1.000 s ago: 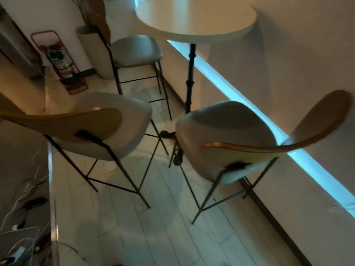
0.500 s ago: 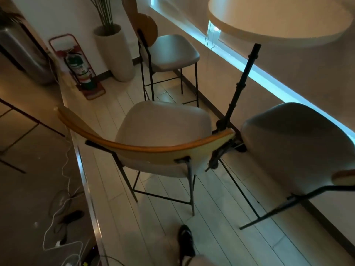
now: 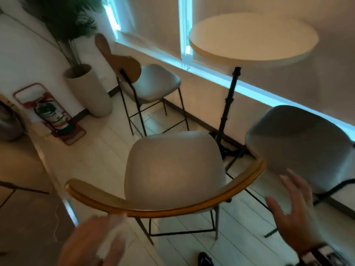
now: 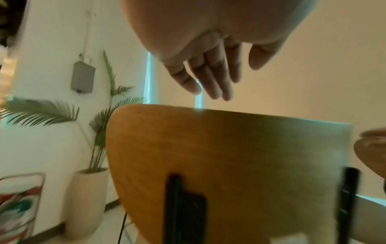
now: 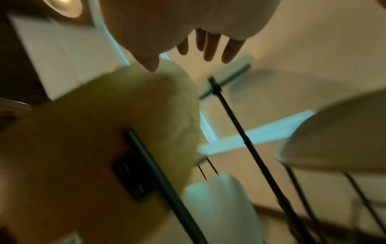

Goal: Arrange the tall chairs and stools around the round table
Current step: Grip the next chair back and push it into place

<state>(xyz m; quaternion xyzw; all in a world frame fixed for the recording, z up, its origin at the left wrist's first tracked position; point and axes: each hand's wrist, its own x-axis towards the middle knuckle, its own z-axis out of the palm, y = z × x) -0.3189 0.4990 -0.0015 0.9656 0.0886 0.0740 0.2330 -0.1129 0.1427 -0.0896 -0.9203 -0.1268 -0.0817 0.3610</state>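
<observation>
Blur and cropped edges around the nearest chair

The left hand (image 3: 92, 244) is smeared by motion beside the chair's backrest (image 3: 165, 206); the right-side stool (image 3: 299, 148) runs off the frame edge, its legs mostly hidden.

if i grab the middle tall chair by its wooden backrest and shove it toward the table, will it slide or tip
The middle chair stands tall on thin black metal legs, so a high push at the backrest may tip it rather than slide it. The slim frame suggests it is fairly light. The plank floor looks smooth, so a low, steady push would probably slide.

Grey seat (image 3: 173, 169), seemingly amber wooden backrest (image 3: 172, 207).
</observation>
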